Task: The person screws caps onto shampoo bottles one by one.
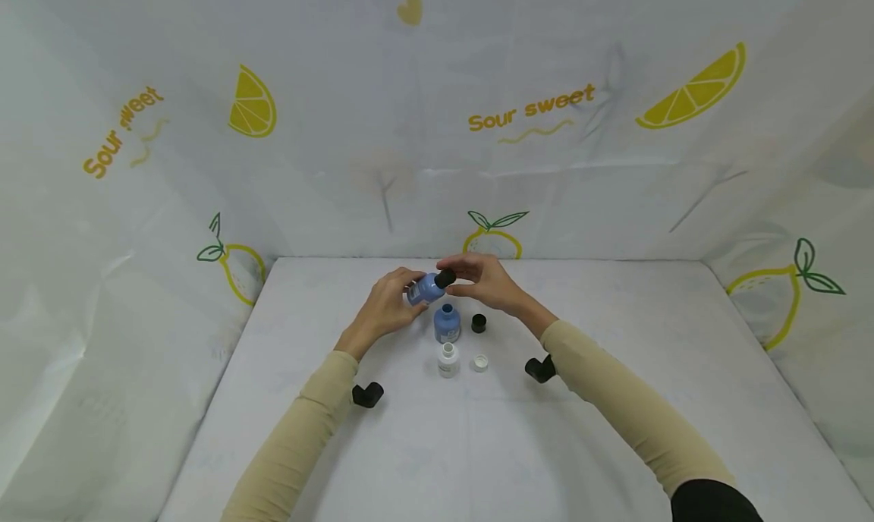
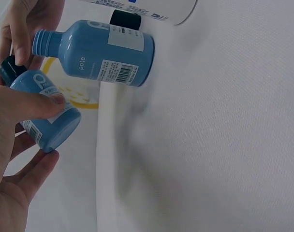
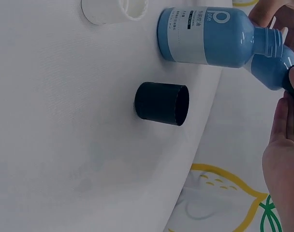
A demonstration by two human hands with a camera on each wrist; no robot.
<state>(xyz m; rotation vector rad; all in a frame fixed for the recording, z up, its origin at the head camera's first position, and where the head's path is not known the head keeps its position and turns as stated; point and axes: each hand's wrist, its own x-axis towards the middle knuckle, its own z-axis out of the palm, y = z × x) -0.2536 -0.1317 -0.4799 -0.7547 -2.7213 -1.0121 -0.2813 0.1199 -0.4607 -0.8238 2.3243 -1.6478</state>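
Note:
My left hand (image 1: 394, 302) grips a small blue bottle (image 2: 43, 108) with a white label, its thumb across the side. The bottle is tilted, its black cap (image 1: 445, 278) pointing up and to the right. The thumb and fingers of my right hand (image 1: 486, 281) pinch that cap, which sits on the bottle's neck. Just below the hands in the head view, a second blue bottle (image 1: 447, 325) stands upright and uncapped, its threaded neck (image 2: 46, 43) bare. Beside it on the table is a loose black cap (image 3: 161, 103), open end up.
Nearer to me stands a white bottle (image 1: 448, 361) without its cap, with a white cap (image 1: 481, 363) to its right. A white cloth covers the table (image 1: 423, 461). Behind it hangs a white curtain (image 1: 341, 203) printed with lemons. Black camera mounts (image 1: 368, 394) show at both wrists.

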